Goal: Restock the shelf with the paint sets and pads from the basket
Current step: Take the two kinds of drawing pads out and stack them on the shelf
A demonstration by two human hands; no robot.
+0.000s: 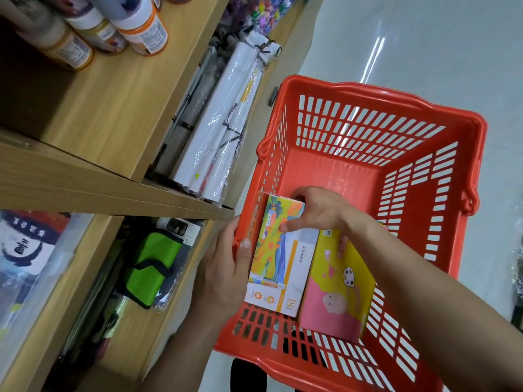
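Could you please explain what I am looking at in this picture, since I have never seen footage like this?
There is no machine here: a person wears a camera on the head, so you look forward and down at their own two hands. They stand beside wooden shelves in a shop. The red basket sits next to the shelf. The left hand grips the basket's rim on the shelf side. The right hand reaches inside and grips the top of a colourful paint set box, thumb on its front. Beside it stands a yellow and pink pad, untouched. On the shelves lie wrapped white rolls, paint jars and a green pouch.
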